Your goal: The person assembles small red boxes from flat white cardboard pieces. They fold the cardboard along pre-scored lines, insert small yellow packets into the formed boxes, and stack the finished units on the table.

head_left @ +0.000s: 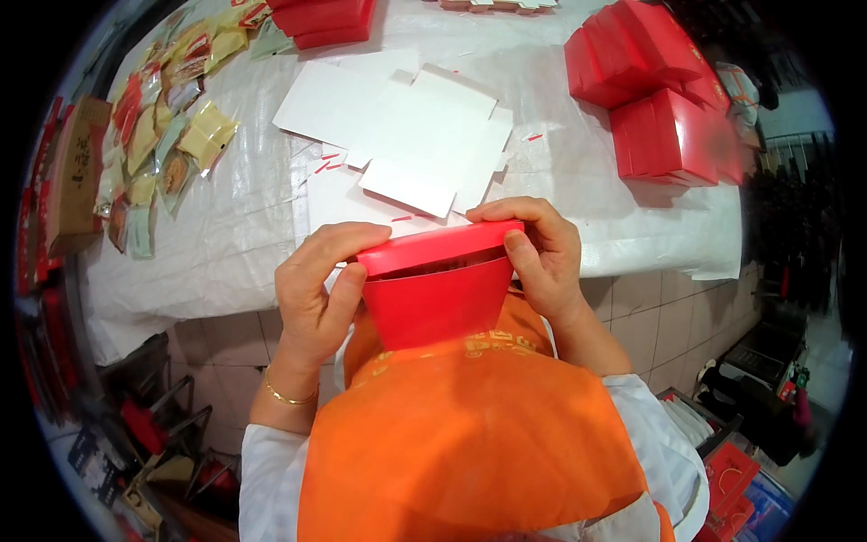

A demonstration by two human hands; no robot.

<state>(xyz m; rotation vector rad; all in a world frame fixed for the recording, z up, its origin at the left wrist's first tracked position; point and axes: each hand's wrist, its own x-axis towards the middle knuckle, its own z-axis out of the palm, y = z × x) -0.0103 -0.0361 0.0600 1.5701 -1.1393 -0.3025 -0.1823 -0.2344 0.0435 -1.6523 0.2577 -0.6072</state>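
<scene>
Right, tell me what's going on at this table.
A person in an orange apron has a red box in front of them, with the left fingers and right fingers at either end of its top flap. The flap isn't fully closed: a dark gap shows beneath it. Beyond, flat white sheets overlap on the covered table, with small packets to the left and more red boxes to the right.

Seemingly a packing workshop | sheet-covered table | stacked red boxes | white cardboard | heaped packets
</scene>
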